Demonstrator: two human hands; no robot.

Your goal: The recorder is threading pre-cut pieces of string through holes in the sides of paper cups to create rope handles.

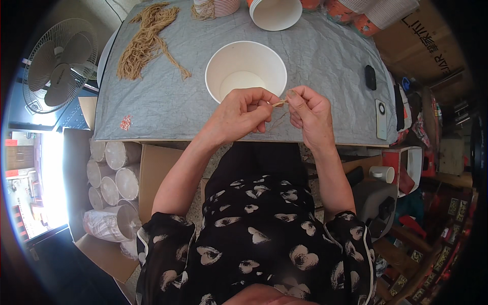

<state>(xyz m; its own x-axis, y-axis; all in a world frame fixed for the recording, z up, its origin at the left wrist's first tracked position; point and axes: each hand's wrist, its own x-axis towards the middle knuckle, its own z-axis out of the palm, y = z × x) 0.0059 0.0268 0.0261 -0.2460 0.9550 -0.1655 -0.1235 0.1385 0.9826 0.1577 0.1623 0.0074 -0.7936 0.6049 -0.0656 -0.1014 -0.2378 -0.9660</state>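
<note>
Nearest the camera, a black top [274, 213] printed with pale hearts is worn by the person, the forearms being left bare below its loose sleeves. Beyond it, a grey-covered desk [168, 107] is stretched across the scene from left to right, its sheet creased all over. On the near left, beside the desk, an open carton [161, 168] is packed with pale, round-ended cylinders [127, 183], and farther left a fan [62, 71] is seen. At the middle of the desk a white tub [244, 56] is set upright, its mouth open and its smooth inside shown. To its far left a loose bundle of tan cords [140, 48] is laid, one tail being trailed toward the tub. Over the tub's near right rim, the hands are brought close together: by the left hand [243, 114] and the right hand [311, 112] alike, a short strand [280, 102] is pinched between thumb and forefinger. At the right a pale phone [380, 119] is laid near the desk's edge. The strand itself is thin and straw-coloured, bared only between the fingertips; whether it is knotted cannot be told.
</note>
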